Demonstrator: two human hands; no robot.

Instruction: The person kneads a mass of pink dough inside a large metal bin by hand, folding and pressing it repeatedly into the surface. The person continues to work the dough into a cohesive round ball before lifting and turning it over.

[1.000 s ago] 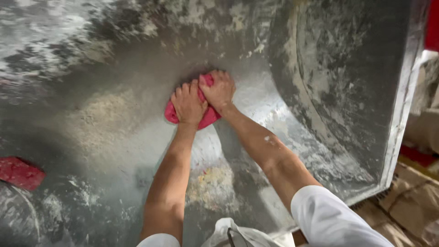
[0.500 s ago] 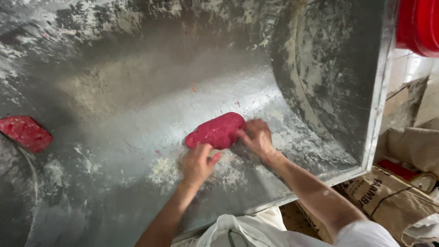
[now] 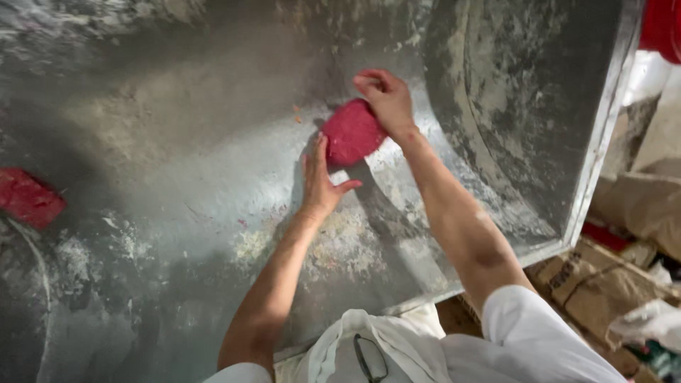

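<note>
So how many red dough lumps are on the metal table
2. One red lump sits between the left hand and right hand; another red lump lies at the left edge, partly cut off.

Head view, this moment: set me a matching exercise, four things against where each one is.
Things:
1. red dough lump
2. second red lump
3. cardboard boxes
4. left hand

Places:
A. far left on the metal surface
B. on the floor, lower right
C. flat beside the lump's near edge
D. under the right hand

Pairs: 1-D, 2-A, 3-B, 4-C
</note>
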